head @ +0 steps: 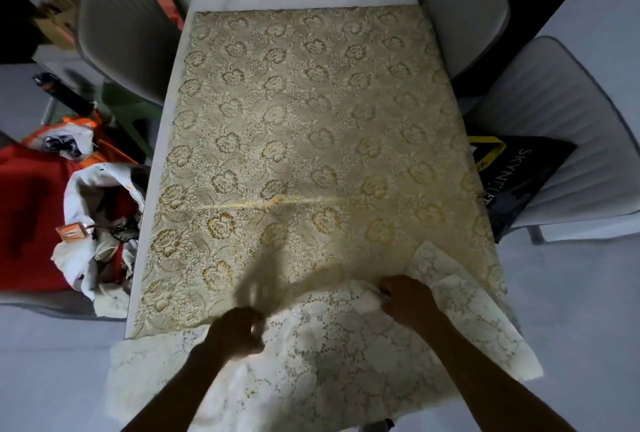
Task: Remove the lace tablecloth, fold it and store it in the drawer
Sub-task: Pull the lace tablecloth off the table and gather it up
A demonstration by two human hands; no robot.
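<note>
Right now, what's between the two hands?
In the head view, only bunched cream lace tablecloth lies between the left hand and right hand, over the gold floral cloth.

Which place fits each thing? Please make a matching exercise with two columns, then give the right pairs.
Things:
1. lace tablecloth
2. gold floral cloth
3. black bag
4. red cloth

Places:
A. on the chair seat right of the table
B. on the left, beside the table
C. bunched at the near table edge, gripped by the left hand and right hand
D. spread flat over most of the tabletop

Pairs: 1-C, 2-D, 3-A, 4-B
</note>
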